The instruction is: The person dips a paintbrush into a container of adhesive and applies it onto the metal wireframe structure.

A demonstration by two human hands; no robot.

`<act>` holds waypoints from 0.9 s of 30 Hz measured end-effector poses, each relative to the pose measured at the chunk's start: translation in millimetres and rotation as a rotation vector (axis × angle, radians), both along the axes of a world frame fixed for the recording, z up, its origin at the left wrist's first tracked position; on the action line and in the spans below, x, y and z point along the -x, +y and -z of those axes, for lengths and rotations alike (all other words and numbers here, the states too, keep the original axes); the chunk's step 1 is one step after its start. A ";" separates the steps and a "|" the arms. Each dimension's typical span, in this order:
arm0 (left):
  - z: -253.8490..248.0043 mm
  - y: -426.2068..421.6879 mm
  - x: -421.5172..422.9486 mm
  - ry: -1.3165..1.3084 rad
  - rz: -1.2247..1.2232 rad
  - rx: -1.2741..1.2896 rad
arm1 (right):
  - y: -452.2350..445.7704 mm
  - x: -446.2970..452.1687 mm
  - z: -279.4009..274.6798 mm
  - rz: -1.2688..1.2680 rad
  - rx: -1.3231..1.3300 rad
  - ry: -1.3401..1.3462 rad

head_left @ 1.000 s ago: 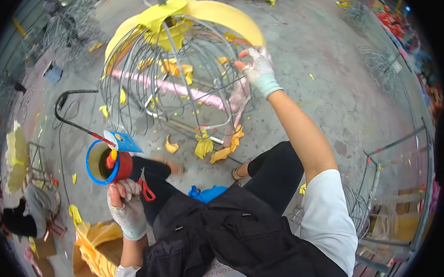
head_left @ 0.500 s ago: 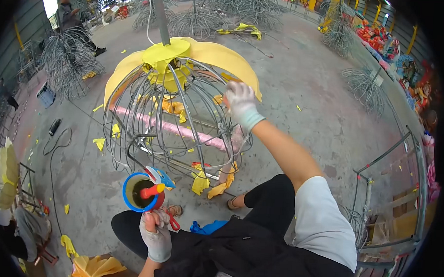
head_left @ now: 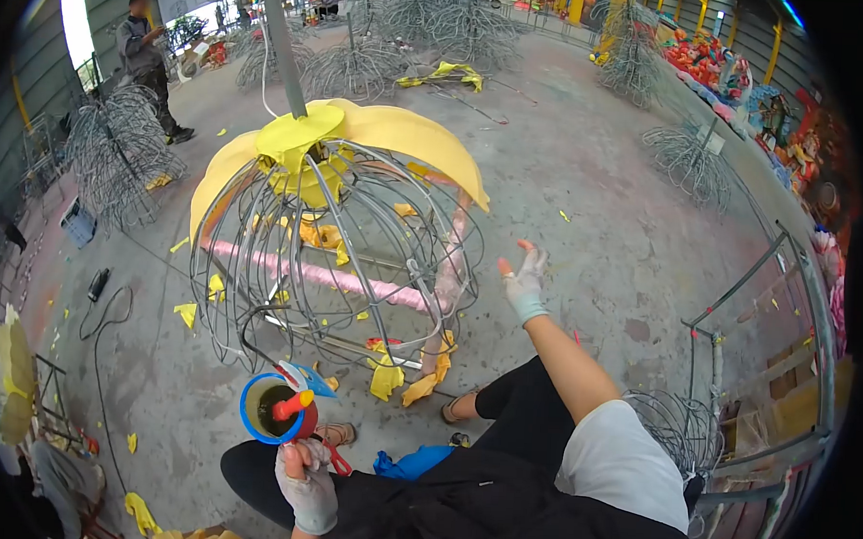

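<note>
My left hand (head_left: 308, 488), in a whitish glove with bare fingertips, is closed around a red cup with a blue rim (head_left: 244, 408). A red tube with a yellow tip (head_left: 294, 405) stands in the cup, and a bent dark rod rises beside it. Red scissor handles (head_left: 338, 461) show by the same hand. My right hand (head_left: 524, 278), gloved too, is held apart with fingers spread and nothing in it, to the right of a domed wire frame (head_left: 355, 257). Yellow fabric petals (head_left: 418, 137) cover the frame's top, around a yellow collar (head_left: 303, 134) on a grey pole.
A pink-wrapped bar (head_left: 325, 276) runs through the frame's base, with yellow scraps (head_left: 385, 378) on the floor. A metal rack (head_left: 817, 383) stands at right. Wire bundles (head_left: 118, 159) and a standing person (head_left: 144, 59) are at back left. Someone sits at lower left.
My right hand has come off the edge of the yellow petal and moved right and down, its fingers now spread. My left hand still holds the cup; the view has tilted up.
</note>
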State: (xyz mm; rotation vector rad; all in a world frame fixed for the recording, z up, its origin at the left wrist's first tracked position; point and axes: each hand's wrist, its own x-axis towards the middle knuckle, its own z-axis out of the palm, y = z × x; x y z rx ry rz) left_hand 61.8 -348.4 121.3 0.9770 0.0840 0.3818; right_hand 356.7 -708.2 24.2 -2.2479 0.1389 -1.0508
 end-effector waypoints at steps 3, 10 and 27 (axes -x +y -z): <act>-1.7 -6.9 -1.2 0.013 -0.008 0.017 | -1.6 9.7 4.2 -0.450 -0.248 0.391; -2.7 -13.7 -2.5 0.014 0.029 0.019 | 86.0 61.9 -34.7 -0.514 -0.227 0.009; 56.2 -31.4 -28.6 0.102 0.045 -0.128 | 206.8 192.4 -142.5 -1.203 -0.240 0.322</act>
